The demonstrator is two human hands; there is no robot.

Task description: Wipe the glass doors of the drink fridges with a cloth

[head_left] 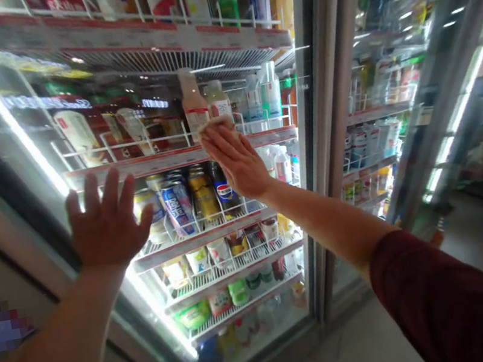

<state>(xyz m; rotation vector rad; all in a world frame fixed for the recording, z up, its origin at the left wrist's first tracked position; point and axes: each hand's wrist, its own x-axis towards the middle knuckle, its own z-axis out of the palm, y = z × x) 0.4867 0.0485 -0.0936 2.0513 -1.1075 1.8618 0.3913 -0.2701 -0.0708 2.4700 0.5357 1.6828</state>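
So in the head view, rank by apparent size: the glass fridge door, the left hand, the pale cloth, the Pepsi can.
1. Clear glass fridge door
2. Left hand, enlarged by nearness to the camera
3. Dark blue Pepsi can
4. Pale cloth, mostly hidden under the right hand, so unsure against the can

Beside the dark blue Pepsi can stand a yellow-gold metal can and a blue-and-white printed can. Above it sits a pale pink plastic bottle; below, green-lidded tubs. The sleeve is plain maroon.
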